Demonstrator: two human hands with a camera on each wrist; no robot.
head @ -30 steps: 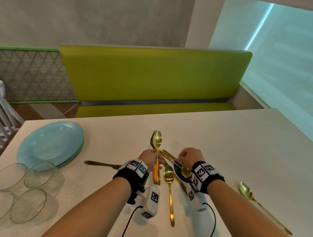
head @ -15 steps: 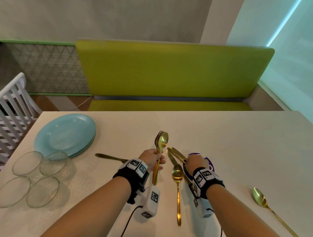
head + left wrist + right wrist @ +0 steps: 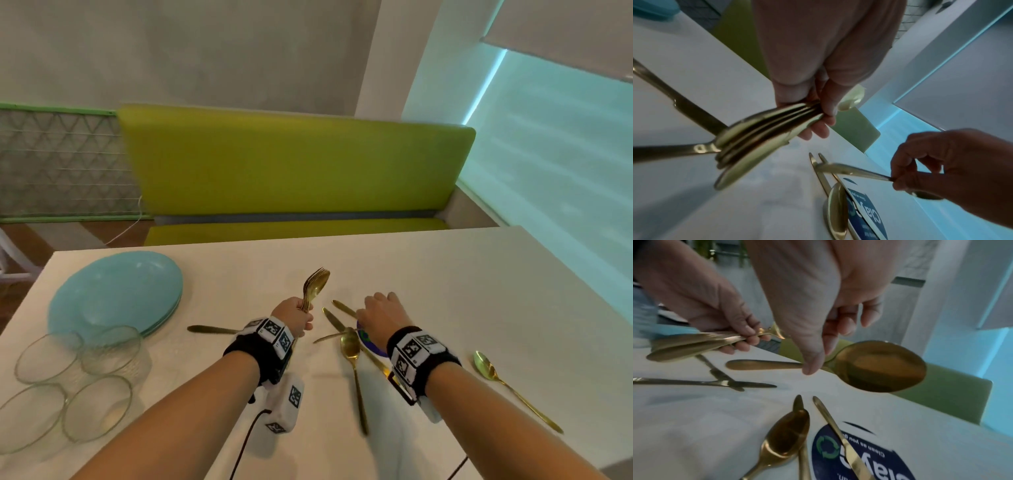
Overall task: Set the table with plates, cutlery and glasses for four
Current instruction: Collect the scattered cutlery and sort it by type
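Gold cutlery is split between both hands above the middle of the white table (image 3: pixel 445 291). The left hand (image 3: pixel 294 317) grips a bundle of forks and a spoon (image 3: pixel 313 289) by the handles, fingers and thumb curled round them, heads pointing up and away toward the bench, forearm reaching in from the near left. The right hand (image 3: pixel 380 317) hovers palm-down just right of it, thumb and fingers pinching a single spoon (image 3: pixel 877 366) at its neck; in the right wrist view the bowl sticks out past the fingers and the handle points toward the left hand.

Beneath the right hand two knives (image 3: pixel 337 317) lie side by side, crossing a blue round sticker (image 3: pixel 859 456), with a loose spoon (image 3: pixel 352 363) just beside them, handle toward the near edge. Another knife (image 3: pixel 210 329) lies left of the left wrist, and one more spoon (image 3: pixel 507 383) lies well apart to the right.

At the table's left end sits a stack of pale blue plates (image 3: pixel 116 294), and four clear glasses (image 3: pixel 73 380) cluster just in front of it. A lime-green bench (image 3: pixel 294 164) runs behind the far edge.
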